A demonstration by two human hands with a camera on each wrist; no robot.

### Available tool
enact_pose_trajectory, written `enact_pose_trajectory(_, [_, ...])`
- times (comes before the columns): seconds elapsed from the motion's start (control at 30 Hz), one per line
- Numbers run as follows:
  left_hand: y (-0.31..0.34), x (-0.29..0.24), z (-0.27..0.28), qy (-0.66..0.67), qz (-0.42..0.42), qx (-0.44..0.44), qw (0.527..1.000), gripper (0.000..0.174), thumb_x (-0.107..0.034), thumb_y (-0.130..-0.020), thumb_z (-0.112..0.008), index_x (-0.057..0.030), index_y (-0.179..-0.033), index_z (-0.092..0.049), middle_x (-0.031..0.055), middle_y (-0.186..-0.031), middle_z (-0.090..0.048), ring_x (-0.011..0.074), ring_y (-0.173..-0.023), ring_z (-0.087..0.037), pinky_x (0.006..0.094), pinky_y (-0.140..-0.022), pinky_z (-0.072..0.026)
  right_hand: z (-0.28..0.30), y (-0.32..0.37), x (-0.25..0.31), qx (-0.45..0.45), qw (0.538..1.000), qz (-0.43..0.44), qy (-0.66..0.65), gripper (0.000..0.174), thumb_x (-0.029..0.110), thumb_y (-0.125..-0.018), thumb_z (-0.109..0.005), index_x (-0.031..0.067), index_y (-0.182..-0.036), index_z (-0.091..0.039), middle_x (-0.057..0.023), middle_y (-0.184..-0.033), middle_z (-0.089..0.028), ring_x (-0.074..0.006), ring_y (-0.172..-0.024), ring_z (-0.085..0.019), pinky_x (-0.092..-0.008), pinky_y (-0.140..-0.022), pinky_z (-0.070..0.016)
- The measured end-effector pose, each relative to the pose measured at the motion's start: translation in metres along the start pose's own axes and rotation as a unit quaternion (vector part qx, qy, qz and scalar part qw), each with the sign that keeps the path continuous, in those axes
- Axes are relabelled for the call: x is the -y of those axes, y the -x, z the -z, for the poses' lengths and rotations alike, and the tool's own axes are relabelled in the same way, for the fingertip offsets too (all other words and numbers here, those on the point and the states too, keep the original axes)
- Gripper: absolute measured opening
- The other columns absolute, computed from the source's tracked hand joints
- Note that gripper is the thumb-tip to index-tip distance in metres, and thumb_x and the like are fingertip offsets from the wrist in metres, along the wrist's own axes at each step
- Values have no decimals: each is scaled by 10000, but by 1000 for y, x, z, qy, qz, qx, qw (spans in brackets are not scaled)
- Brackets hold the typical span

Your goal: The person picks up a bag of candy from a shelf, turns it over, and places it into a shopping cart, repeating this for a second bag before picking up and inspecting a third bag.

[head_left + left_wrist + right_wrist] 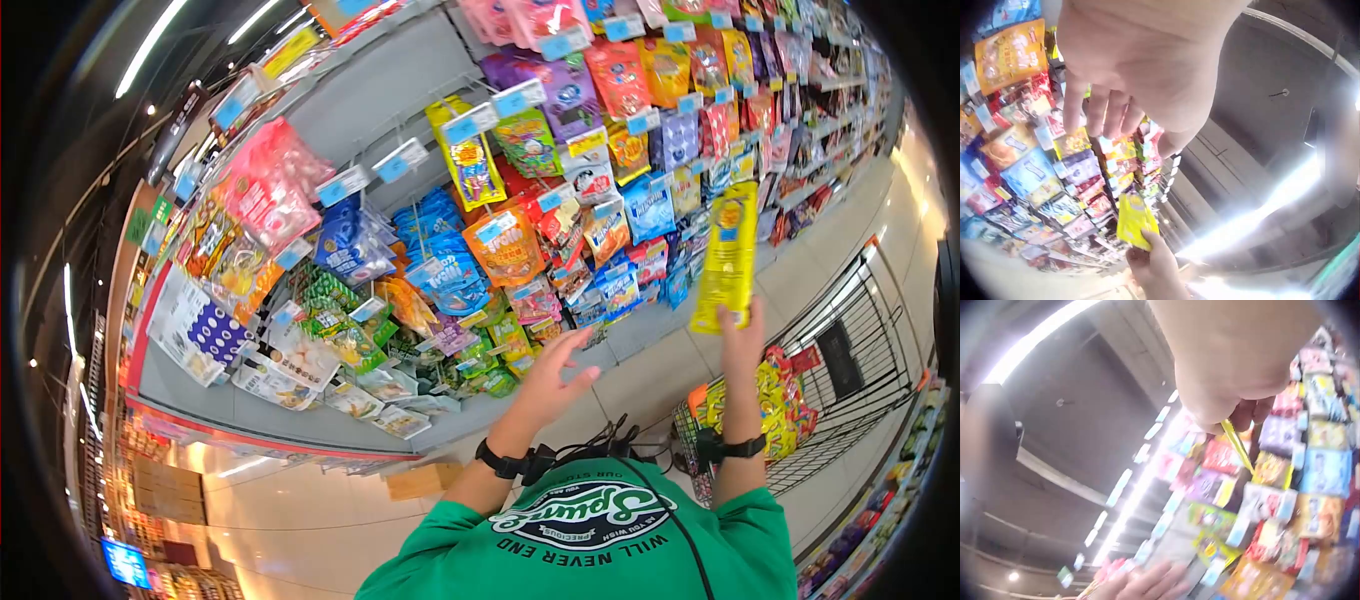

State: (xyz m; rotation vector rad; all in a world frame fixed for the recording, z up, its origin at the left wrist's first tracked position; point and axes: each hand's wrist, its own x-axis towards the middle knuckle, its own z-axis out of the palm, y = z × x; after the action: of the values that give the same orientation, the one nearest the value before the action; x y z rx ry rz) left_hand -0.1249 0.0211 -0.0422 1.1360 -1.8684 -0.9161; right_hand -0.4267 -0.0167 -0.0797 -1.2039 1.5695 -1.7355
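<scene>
My right hand (741,345) grips the lower end of a long yellow candy packet (728,250), held upright out in front of the shelves at the right. Seen from the right wrist, only a thin yellow edge of the packet (1238,447) shows below the curled fingers. My left hand (548,380) is empty, its fingers extended and spread towards the low hanging bags. In the left wrist view the palm (1141,50) fills the top, with the yellow packet (1135,219) beyond it. A similar yellow packet (468,155) hangs on the rack.
Candy bags in many colours, such as an orange one (505,247), hang on hooks with blue price tags. To the right stands a wire shopping cart (850,340) with bright yellow bags (775,405) inside. A cardboard box (425,481) lies on the tiled floor.
</scene>
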Motion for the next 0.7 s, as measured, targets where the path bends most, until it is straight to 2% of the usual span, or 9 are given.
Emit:
enact_pose_trajectory(0.1, [13,-15,5,145,-1,-12,989,676,-321,-838,-660,-52,-1387,-369,122,-1370,-423,244,-1215,-448,360,-942,-422,-71,62,55,111,992,48,25,209,85,-812,-648,18,-979,-542,-102,-905,-601,-219,-825,-586,-331,-739,-470])
enact_pose_trajectory(0.23, [56,28,32,193,-24,-16,981,714,-415,-852,-622,-9,-1372,-350,162,-1344,-455,272,-1206,-477,357,-987,-397,-138,143,112,272,872,403,52,307,108,-707,-717,82,-977,-573,-109,-1032,-584,-290,-920,-567,-384,-786,-451])
enact_pose_trajectory(0.27, [66,28,45,194,-24,-26,980,714,-415,-852,-622,-9,-1372,-350,162,-1344,-455,272,-1206,-477,357,-987,-397,-145,154,124,280,868,407,50,307,108,-707,-717,82,-977,-573,-109,-1032,-584,-290,-920,-567,-384,-786,-451])
enact_pose_trajectory(0.33, [91,21,74,452,73,-154,876,522,-332,-873,-623,10,-1240,-475,124,-1113,-591,209,-976,-593,305,-841,-471,-154,175,151,388,812,431,62,294,127,-673,-746,94,-917,-586,-108,-1068,-576,-314,-980,-534,-389,-822,-435])
enact_pose_trajectory(0.47, [124,6,120,322,120,-186,921,143,-172,-927,-555,-35,-935,-593,-3,-746,-571,63,-582,-489,221,-531,-378,-171,175,137,449,775,445,-6,380,152,-673,-754,99,-1000,-567,-94,-1070,-578,-262,-914,-561,-335,-749,-433])
enact_pose_trajectory(0.53, [138,5,128,339,117,-166,918,138,-173,-911,-579,-37,-933,-592,8,-760,-576,71,-604,-505,218,-535,-388,-179,178,124,387,889,226,-93,419,191,-744,-737,82,-1098,-541,-61,-1057,-585,-165,-915,-561,-270,-733,-415])
enact_pose_trajectory(0.57, [144,7,130,353,113,-137,919,139,-173,-896,-602,-38,-930,-591,19,-775,-581,80,-626,-520,214,-539,-398,-182,178,129,392,887,226,-90,419,191,-744,-737,82,-1098,-541,-61,-1057,-585,-165,-915,-561,-270,-733,-415])
enact_pose_trajectory(0.63, [153,11,130,332,140,-114,926,122,-161,-893,-606,-46,-933,-590,10,-764,-568,76,-625,-509,216,-541,-397,-194,173,144,491,841,-11,-229,474,208,-814,-702,48,-1204,-485,-35,-1072,-585,-95,-956,-540,-241,-731,-414])
enact_pose_trajectory(0.7, [158,17,130,298,157,-8,941,116,-160,-894,-602,-57,-947,-588,1,-764,-559,74,-627,-499,215,-553,-401,-202,176,150,512,812,-50,-275,401,177,-850,-677,15,-1183,-522,-32,-1073,-613,-89,-954,-558,-260,-747,-456])
